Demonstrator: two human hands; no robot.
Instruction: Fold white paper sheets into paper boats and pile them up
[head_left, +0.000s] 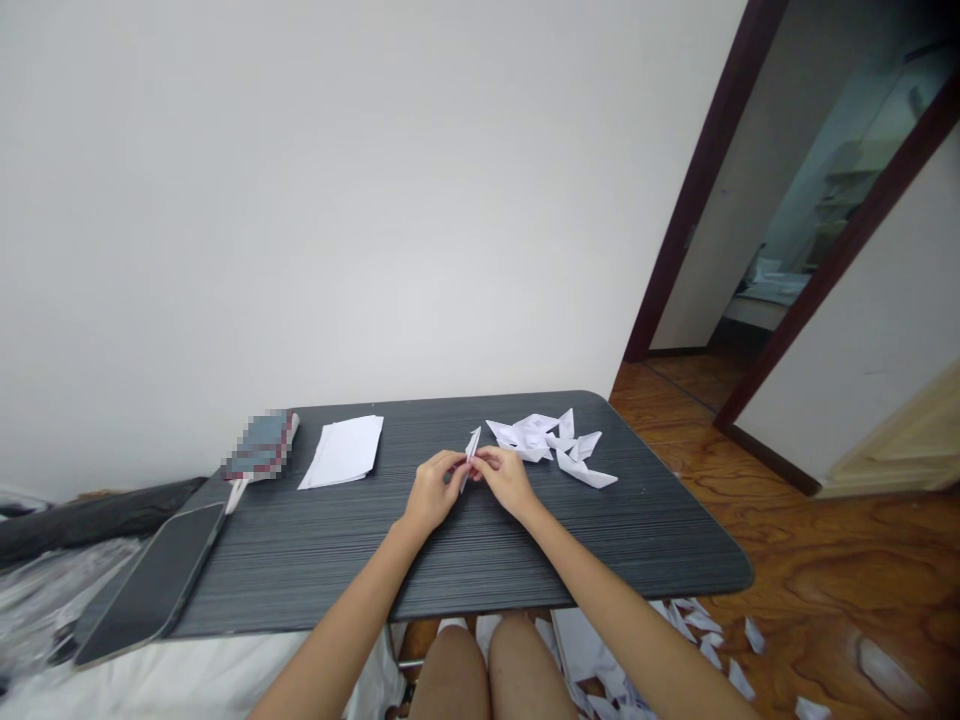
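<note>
Between my two hands, a narrow folded white paper [473, 444] stands upright above the dark table. My left hand [436, 487] pinches it from the left with thumb and fingers. From the right, my right hand [507, 477] closes on the same paper, its fingertips meeting those of the left. The lower part of the folded paper is partly hidden by my fingers. Just beyond my right hand lies a cluster of folded white paper boats [531, 434], several of them overlapping. One boat-like piece [586, 470] sits at the cluster's right side.
A stack of white paper sheets [343, 452] lies left on the dark table [315, 560]. Behind its left side is a blurred-out book [261, 444]; a tablet [154, 580] rests at the left edge. Paper pieces [705, 625] litter the floor at right. A white wall [420, 200] borders the back.
</note>
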